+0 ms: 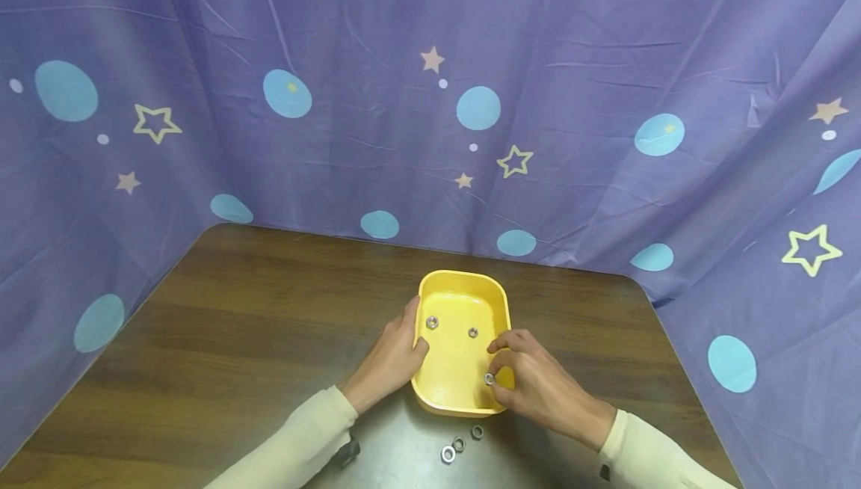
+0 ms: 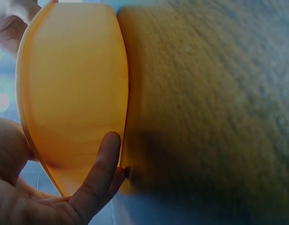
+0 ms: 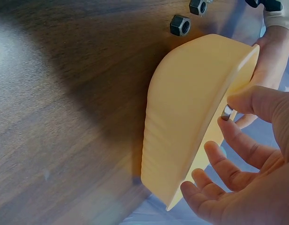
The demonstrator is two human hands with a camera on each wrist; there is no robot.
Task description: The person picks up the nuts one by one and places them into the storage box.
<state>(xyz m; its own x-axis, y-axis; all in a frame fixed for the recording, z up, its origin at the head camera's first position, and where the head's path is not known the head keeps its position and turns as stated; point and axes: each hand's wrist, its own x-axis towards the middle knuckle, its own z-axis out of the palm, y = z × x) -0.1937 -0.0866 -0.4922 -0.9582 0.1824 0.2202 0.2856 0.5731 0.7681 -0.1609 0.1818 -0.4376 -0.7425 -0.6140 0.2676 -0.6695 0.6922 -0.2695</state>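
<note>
A yellow plastic tray with rounded corners stands on the table. My left hand grips its left side, thumb over the rim and fingers against the outer wall, as the left wrist view shows. Over the tray's near right corner, my right hand pinches a small metal hex nut between thumb and index finger; the other fingers are spread apart. On the tray floor lie two nuts, a larger nut by the left wall and a smaller nut farther right.
In front of the tray, three loose nuts lie on the dark wooden table. A purple curtain with stars and blue dots hangs behind the table and along both sides.
</note>
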